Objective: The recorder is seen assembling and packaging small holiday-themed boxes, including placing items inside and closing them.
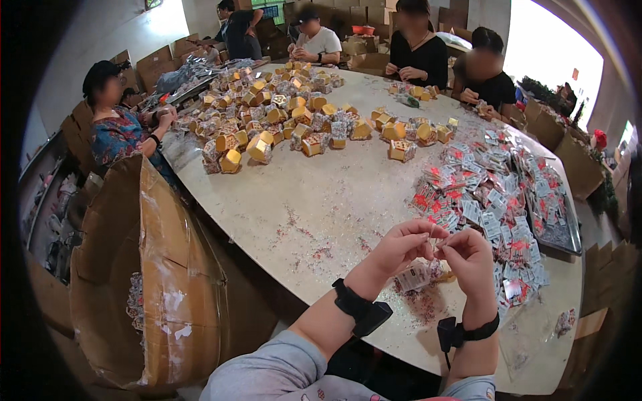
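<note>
Both hands meet over the table's near edge: the left hand [401, 246] and right hand [470, 257] pinch one small packet [416, 275] between their fingertips; it hangs just under them, its contents too small to make out. Right of them lies a heap of red-and-white packets [491, 200], too many to count. Farther off sit dozens of gold boxes [281, 113]. Five other people [117, 127] ring the table [314, 207]. A large open carton [144, 281] stands left, its inside mostly hidden.
</note>
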Action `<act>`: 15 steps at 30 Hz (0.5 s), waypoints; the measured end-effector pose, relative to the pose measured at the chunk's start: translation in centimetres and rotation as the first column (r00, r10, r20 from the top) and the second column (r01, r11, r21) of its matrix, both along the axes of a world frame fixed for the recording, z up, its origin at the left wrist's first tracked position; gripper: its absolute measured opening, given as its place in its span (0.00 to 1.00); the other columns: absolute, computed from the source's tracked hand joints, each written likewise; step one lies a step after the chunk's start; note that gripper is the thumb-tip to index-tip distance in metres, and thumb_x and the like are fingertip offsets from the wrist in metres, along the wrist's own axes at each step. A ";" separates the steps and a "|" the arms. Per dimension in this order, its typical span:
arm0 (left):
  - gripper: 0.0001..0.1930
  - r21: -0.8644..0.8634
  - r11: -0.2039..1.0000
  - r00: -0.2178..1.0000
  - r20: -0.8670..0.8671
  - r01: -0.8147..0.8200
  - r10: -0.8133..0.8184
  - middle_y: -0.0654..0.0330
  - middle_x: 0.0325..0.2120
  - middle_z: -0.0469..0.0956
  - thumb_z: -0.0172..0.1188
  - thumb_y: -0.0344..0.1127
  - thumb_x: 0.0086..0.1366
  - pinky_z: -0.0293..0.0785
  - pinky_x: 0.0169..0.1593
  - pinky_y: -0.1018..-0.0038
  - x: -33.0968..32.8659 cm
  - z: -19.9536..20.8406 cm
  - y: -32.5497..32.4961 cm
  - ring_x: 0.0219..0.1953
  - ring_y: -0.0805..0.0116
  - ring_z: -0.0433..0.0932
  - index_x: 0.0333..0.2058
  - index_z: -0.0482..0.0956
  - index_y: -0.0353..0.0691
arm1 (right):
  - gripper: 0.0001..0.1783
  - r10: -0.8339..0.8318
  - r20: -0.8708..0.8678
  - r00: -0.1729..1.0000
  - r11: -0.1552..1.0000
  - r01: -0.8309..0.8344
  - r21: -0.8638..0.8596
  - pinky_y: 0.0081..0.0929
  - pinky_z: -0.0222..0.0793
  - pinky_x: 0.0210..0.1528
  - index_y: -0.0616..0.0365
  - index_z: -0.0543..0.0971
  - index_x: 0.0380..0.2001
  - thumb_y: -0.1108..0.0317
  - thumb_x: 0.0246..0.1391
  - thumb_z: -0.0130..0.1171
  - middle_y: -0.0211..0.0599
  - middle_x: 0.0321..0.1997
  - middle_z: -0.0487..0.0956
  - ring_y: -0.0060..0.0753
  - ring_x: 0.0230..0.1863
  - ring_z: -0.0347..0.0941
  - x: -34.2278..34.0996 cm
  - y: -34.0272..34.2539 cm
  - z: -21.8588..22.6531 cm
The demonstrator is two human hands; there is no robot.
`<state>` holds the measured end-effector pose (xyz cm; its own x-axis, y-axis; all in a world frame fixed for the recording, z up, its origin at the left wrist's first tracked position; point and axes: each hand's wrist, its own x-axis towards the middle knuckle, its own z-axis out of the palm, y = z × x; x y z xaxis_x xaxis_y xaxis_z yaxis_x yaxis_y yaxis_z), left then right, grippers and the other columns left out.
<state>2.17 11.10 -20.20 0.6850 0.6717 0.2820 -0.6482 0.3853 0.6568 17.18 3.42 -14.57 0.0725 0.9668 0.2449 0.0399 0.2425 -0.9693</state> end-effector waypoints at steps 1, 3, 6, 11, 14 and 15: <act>0.13 0.000 1.000 0.999 -0.039 -0.010 0.010 0.52 0.42 0.74 0.47 0.24 0.62 0.74 0.38 0.76 0.1 0.2 -0.3 0.29 0.73 0.76 0.45 0.71 0.31 | 0.04 -0.001 -0.002 1.000 1.000 0.001 -0.011 0.18 0.71 0.34 0.64 0.72 0.28 0.81 0.47 0.55 0.33 0.28 0.76 0.20 0.30 0.74 0.4 0.0 -0.1; 0.13 0.120 0.990 0.985 -0.151 -0.068 0.086 0.53 0.39 0.75 0.49 0.22 0.60 0.75 0.37 0.76 0.5 -0.3 -0.5 0.29 0.73 0.76 0.45 0.72 0.32 | 0.04 -0.043 -0.042 0.998 0.999 0.043 0.010 0.16 0.69 0.32 0.64 0.73 0.27 0.80 0.47 0.57 0.31 0.27 0.76 0.18 0.29 0.73 0.8 0.1 -0.1; 0.13 0.201 0.973 0.942 -0.288 -0.114 0.170 0.55 0.35 0.76 0.51 0.20 0.59 0.75 0.36 0.76 1.0 -0.1 -1.2 0.29 0.72 0.77 0.44 0.74 0.33 | 0.04 -0.056 -0.005 0.998 0.998 0.056 -0.005 0.14 0.67 0.30 0.63 0.74 0.27 0.80 0.46 0.58 0.29 0.26 0.75 0.17 0.28 0.72 1.8 0.1 0.0; 0.09 0.249 0.940 0.908 -0.289 -0.233 0.302 0.60 0.28 0.76 0.54 0.21 0.58 0.74 0.35 0.78 1.7 -0.3 -1.5 0.28 0.73 0.76 0.39 0.75 0.34 | 0.04 -0.066 0.237 0.969 0.998 0.059 0.039 0.18 0.67 0.29 0.62 0.76 0.27 0.76 0.45 0.60 0.30 0.28 0.74 0.18 0.29 0.71 1.7 0.4 -0.3; 0.05 0.324 0.882 0.859 -0.273 -0.342 0.433 0.61 0.28 0.75 0.55 0.21 0.58 0.72 0.34 0.80 1.3 0.0 -1.3 0.28 0.75 0.75 0.34 0.74 0.35 | 0.04 -0.087 0.355 0.931 0.996 0.069 0.065 0.18 0.67 0.29 0.62 0.76 0.28 0.74 0.46 0.60 0.32 0.28 0.75 0.19 0.28 0.71 1.1 0.3 0.0; 0.04 0.335 0.873 0.856 -0.259 -0.355 0.448 0.61 0.28 0.75 0.55 0.21 0.58 0.72 0.35 0.80 1.2 0.3 -1.4 0.29 0.75 0.74 0.33 0.74 0.35 | 0.04 -0.057 0.304 0.951 0.998 0.051 0.027 0.18 0.67 0.29 0.62 0.76 0.28 0.74 0.46 0.59 0.31 0.27 0.75 0.19 0.28 0.71 1.1 0.4 -0.1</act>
<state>3.36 9.69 -19.94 0.4537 0.8381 0.3029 -0.4449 -0.0815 0.8918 18.30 3.80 -14.65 0.0438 0.9585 0.2817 0.3455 0.2500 -0.9045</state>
